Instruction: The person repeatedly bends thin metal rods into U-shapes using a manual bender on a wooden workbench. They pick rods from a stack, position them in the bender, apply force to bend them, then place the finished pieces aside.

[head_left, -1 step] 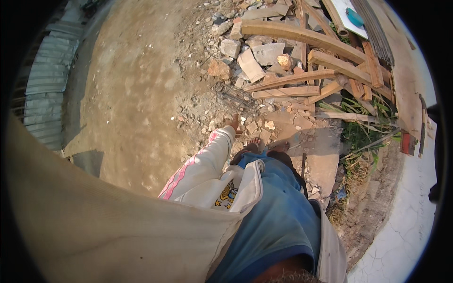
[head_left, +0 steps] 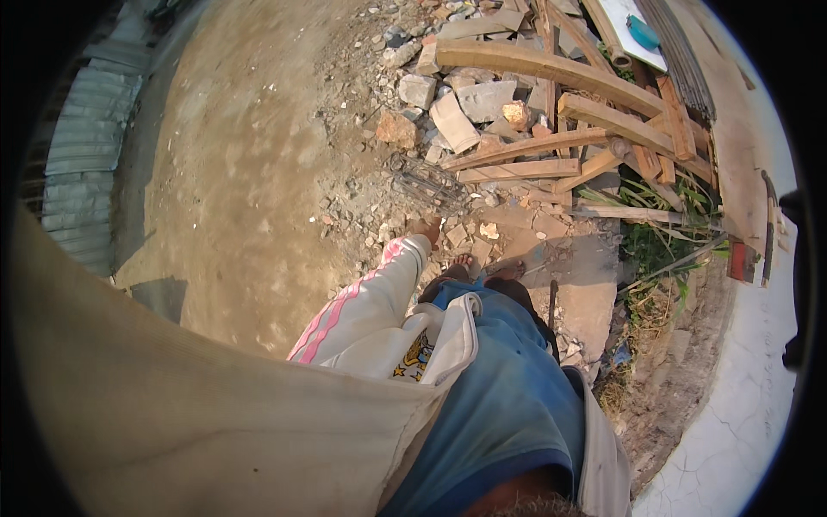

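My left hand (head_left: 428, 229) reaches out of a long white sleeve with pink trim (head_left: 362, 297). It hangs low, beside the broken stones (head_left: 457, 234) near my bare feet (head_left: 463, 260). Its fingers look loosely apart, small in view, and I see nothing held in them. My right hand does not show; the blue shirt (head_left: 508, 362) covers that side. A thin dark rod (head_left: 553, 302) stands out beyond the shirt on the right, and what holds it, if anything, is hidden.
Ahead lies rubble with concrete slabs (head_left: 488, 101) and crossed timber beams (head_left: 551, 69). Green plants (head_left: 663, 228) grow at the right beside a cracked pale wall (head_left: 741, 388). Bare dirt ground (head_left: 241, 172) spreads left, toward corrugated metal sheets (head_left: 86, 129).
The view has shifted very slightly, so the beams and rubble sit a little further left. My left hand keeps nearly the same place and holds nothing visible.
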{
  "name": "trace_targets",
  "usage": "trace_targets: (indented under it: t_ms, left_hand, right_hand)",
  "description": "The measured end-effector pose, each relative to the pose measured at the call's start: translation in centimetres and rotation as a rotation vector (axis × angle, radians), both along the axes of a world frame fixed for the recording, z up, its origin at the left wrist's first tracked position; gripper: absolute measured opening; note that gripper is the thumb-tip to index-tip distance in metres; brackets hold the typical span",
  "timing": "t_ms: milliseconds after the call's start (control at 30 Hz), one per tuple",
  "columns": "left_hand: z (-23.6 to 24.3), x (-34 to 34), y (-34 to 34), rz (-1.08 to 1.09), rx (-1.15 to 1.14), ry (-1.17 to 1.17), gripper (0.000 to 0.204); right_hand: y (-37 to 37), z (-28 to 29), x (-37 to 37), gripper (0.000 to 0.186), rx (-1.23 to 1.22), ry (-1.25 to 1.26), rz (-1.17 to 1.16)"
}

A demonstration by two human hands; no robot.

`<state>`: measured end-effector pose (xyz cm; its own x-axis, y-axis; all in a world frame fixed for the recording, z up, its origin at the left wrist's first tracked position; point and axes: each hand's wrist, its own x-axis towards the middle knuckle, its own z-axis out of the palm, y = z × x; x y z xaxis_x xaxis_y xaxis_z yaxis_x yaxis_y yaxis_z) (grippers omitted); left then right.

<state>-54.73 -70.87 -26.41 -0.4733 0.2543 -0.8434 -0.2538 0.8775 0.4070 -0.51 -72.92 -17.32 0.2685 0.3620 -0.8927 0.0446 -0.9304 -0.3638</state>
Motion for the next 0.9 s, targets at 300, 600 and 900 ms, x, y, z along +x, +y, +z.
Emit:
trace_targets:
  t_ms: [300,600,900]
  left_hand:
    - [-3.6,9.5,4.9,-1.077,0.259,0.009,0.051]
    - [10.4,19.4,22.7,-0.941,0.649,-0.253,0.047]
    - [31.9,23.6,43.4,-0.873,1.233,-0.159,0.042]
  right_hand:
    - [1.5,2.1,5.1,0.036,0.185,-0.024,-0.217]
    - [2.7,2.7,9.3,0.038,0.29,-0.072,-0.464]
    - [6.2,3.6,11.5,0.04,0.321,-0.131,-0.587]
